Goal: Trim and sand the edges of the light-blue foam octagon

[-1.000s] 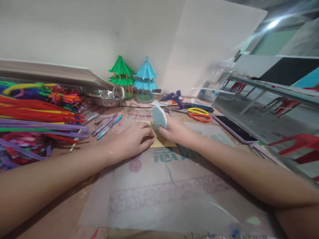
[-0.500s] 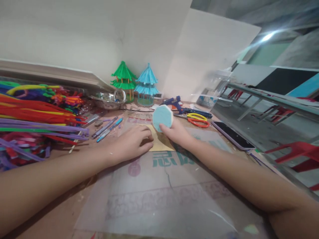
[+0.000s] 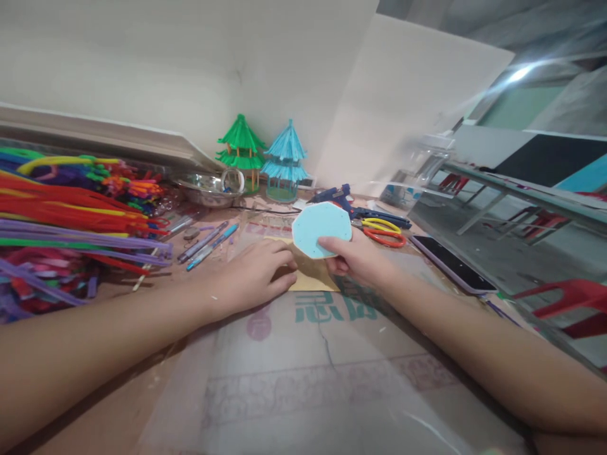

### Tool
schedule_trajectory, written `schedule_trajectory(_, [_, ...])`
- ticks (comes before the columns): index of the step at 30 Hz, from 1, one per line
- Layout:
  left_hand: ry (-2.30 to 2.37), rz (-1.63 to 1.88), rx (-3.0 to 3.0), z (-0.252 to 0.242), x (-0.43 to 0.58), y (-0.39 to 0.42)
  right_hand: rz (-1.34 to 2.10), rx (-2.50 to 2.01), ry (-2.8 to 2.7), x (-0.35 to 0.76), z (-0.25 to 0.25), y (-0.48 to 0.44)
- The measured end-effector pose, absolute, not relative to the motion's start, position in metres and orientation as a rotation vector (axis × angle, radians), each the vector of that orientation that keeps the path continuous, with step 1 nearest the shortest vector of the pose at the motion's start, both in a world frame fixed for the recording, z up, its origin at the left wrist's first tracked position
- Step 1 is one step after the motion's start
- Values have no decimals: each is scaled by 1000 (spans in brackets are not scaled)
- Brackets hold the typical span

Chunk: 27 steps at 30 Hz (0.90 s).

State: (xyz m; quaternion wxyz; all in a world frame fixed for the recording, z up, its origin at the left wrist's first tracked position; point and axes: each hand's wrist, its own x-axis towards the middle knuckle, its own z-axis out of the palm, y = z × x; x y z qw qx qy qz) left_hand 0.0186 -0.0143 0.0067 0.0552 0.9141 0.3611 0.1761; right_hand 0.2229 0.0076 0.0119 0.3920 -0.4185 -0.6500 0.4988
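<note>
My right hand [image 3: 359, 260] pinches a light blue many-sided foam piece [image 3: 320, 230] and holds it up off the table, its flat face turned toward me. My left hand [image 3: 253, 275] rests on the table with fingers curled, its fingertips on a tan paper sheet [image 3: 313, 277] that lies under both hands. Whether the left fingers hold anything is hidden.
A heap of coloured pipe cleaners [image 3: 71, 221] fills the left side. Pens [image 3: 208, 243], a metal bowl [image 3: 208, 188], green [image 3: 241, 151] and blue [image 3: 286, 158] model pavilions, a glue gun [image 3: 334, 196], scissors [image 3: 382, 230] and a phone [image 3: 453, 263] lie beyond. A clear plastic sheet [image 3: 303, 385] covers the near table.
My right hand has lifted and turned the blue foam piece from edge-on to face-on. My left hand has stayed on the tan paper.
</note>
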Motion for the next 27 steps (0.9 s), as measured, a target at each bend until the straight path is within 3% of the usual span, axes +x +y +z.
schedule_trajectory(7, [1109,478,2811,8,18,-14,406,-1171,-2245,218,16,-1])
schedule_trajectory(13, [1133,444,2796,11,20,-15,350,-1111,-2522,227,31,-21])
schedule_trajectory(20, [1172,455,2805,12,21,-14,137,-1343,-2337,205,13,20])
schedule_trajectory(27, [1135,471,2812,10,19,-12,291,-1164,-2515,228,24,-13])
